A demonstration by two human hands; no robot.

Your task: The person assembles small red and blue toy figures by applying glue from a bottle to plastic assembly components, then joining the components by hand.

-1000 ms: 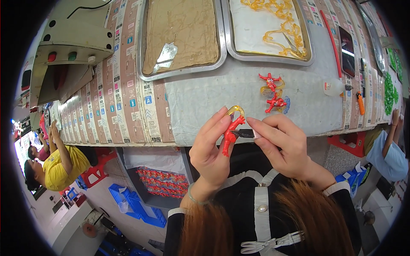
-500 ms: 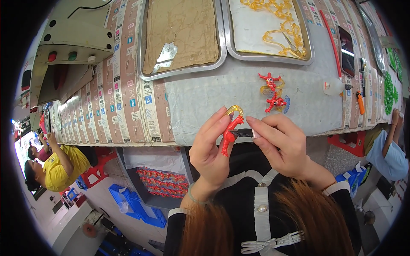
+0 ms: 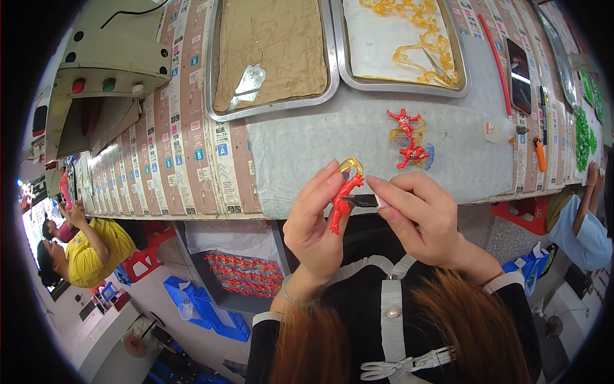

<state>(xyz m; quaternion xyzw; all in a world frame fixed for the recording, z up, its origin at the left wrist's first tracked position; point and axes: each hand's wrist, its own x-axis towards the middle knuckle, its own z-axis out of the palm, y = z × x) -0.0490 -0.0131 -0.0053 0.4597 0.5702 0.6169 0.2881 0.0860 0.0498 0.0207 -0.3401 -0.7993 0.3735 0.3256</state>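
My left hand (image 3: 316, 224) is closed on a small red toy figure (image 3: 342, 203), held upright and a little tilted above the table's near edge. A clear yellow loop (image 3: 351, 164) curves from the figure's top, by my fingertips. Pinched in my right hand (image 3: 419, 217) is a thin black-tipped tool (image 3: 364, 201); its exact kind I cannot make out. The tip meets or nearly meets the figure's middle. Two more red figures, one upper (image 3: 404, 120) and one lower (image 3: 412, 154), lie on the grey sheet beyond, with yellow and blue clear parts beside them.
Two metal trays stand at the back, one brown-lined (image 3: 272, 112), one holding yellow strands (image 3: 422, 54). Rightward lie a red rod (image 3: 495, 61), a phone (image 3: 519, 77), a small bottle (image 3: 499, 132) and an orange-handled tool (image 3: 540, 155). A grey bin (image 3: 233, 296) holds several red figures. People sit at both sides.
The black tool has turned slightly in my right fingers, showing a narrower side. The red figure has shifted a touch to the left; otherwise my hands stay in place.
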